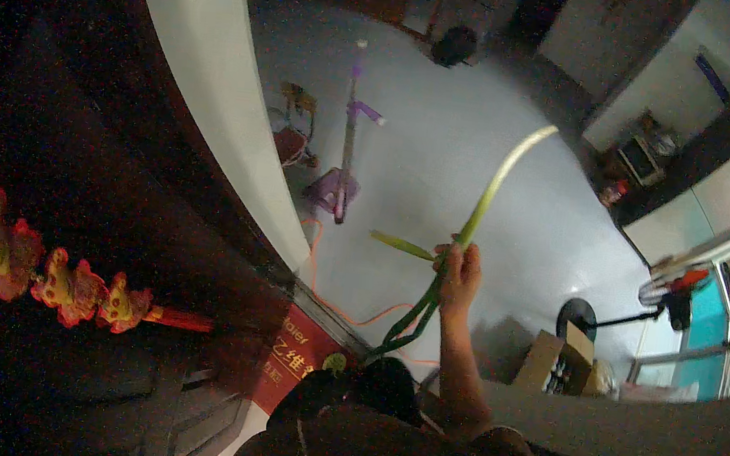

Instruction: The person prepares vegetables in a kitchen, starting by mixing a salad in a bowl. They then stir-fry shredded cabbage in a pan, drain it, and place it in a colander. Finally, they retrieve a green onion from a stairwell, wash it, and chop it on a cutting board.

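My right hand [459, 279] is raised in front of me, its fingers closed around a long green onion [487, 199]. The onion's pale white end curves up and to the right above the hand. Its dark green leaves [418, 318] hang down toward my feet, and one lighter leaf [403, 245] sticks out to the left. My left hand is not in view.
A dark door [96, 377] with red and yellow hanging ornaments [66, 286] stands left. A red mat [300, 360] lies at the threshold. Beyond are an orange cord [354, 321], a purple scooter-like thing [345, 163], an open cardboard box [543, 365] and a standing fan [577, 318].
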{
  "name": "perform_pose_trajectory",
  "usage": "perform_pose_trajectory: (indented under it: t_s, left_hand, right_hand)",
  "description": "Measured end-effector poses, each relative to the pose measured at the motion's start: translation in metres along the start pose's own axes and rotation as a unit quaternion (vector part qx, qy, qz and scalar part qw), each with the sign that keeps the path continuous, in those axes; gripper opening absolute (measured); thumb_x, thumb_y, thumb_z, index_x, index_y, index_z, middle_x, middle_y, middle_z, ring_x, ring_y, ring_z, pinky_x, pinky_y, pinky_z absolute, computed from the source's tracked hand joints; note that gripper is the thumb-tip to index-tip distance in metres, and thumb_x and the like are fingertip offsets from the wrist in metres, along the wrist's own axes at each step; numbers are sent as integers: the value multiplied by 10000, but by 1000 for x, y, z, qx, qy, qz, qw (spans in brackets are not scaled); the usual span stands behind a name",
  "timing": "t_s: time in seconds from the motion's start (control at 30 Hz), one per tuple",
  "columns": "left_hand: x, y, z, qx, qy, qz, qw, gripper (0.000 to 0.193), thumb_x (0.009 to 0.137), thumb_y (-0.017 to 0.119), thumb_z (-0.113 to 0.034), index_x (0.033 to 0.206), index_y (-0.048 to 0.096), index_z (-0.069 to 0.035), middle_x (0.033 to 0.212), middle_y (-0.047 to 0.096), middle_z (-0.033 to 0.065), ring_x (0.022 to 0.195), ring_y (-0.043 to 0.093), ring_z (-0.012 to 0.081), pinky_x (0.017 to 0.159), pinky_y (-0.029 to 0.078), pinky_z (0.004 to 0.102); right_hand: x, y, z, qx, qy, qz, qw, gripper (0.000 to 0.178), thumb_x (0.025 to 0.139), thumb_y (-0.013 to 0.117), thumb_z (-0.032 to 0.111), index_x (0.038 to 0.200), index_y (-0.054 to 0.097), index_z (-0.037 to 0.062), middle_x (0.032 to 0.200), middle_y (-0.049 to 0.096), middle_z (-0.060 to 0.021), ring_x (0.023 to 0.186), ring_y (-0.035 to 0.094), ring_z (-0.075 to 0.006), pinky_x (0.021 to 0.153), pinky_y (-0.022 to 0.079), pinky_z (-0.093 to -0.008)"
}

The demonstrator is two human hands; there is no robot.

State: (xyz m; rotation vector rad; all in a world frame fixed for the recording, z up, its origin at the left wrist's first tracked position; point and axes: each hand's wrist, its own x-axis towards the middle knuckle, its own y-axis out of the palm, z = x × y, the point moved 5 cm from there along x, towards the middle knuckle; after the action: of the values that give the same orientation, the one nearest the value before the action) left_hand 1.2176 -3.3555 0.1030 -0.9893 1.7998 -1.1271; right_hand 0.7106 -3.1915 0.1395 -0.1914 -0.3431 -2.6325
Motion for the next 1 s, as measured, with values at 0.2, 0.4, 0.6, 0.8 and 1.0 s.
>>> perform_pose_trajectory:
  t_s: [0.2, 0.4, 0.6, 0.8, 1.0]
  left_hand:
    - [29, 39, -99, -99, -7, 37, 994, 373, 842, 571, -287, 1020, 483, 29, 886, 511, 134, 770, 467, 237, 688, 407, 344]
    - [91, 113, -169, -173, -42, 68, 982, 386, 846, 565, -270, 1068, 469, 31, 960, 508, 143, 857, 466, 244, 741, 402, 350]
    - [128, 134, -294, -228, -57, 65, 970, 404, 850, 558, -252, 1117, 455, 33, 1034, 506, 153, 943, 465, 252, 794, 398, 355]
    - [241, 127, -440, -270, 102, 116, 950, 426, 855, 552, -235, 1166, 441, 35, 1108, 503, 162, 1030, 464, 259, 847, 394, 361]
    - [328, 139, -657, -332, 397, 227, 825, 417, 863, 538, -197, 1192, 439, 38, 1150, 511, 162, 1087, 472, 250, 892, 389, 360]
  right_hand:
    - [92, 12, -4, 4, -9, 33, 999, 239, 909, 485, 208, 1058, 497, 22, 780, 584, -58, 599, 480, -77, 544, 407, -209]
    - [168, -13, -69, -6, -6, 56, 998, 265, 901, 498, 240, 1048, 500, 20, 794, 585, -62, 620, 490, -88, 556, 415, -233]
    - [253, -78, -58, 1, 22, 15, 1000, 303, 902, 493, 263, 1066, 494, 8, 790, 580, -60, 658, 520, -107, 591, 431, -236]
    - [301, -137, -65, -70, 42, 0, 997, 217, 886, 522, 194, 1022, 510, 26, 797, 604, -78, 683, 553, -142, 610, 457, -286]
    - [314, -133, -50, -299, -65, 41, 951, 278, 820, 600, 167, 1076, 536, 80, 896, 557, -92, 713, 573, -236, 640, 483, -325]
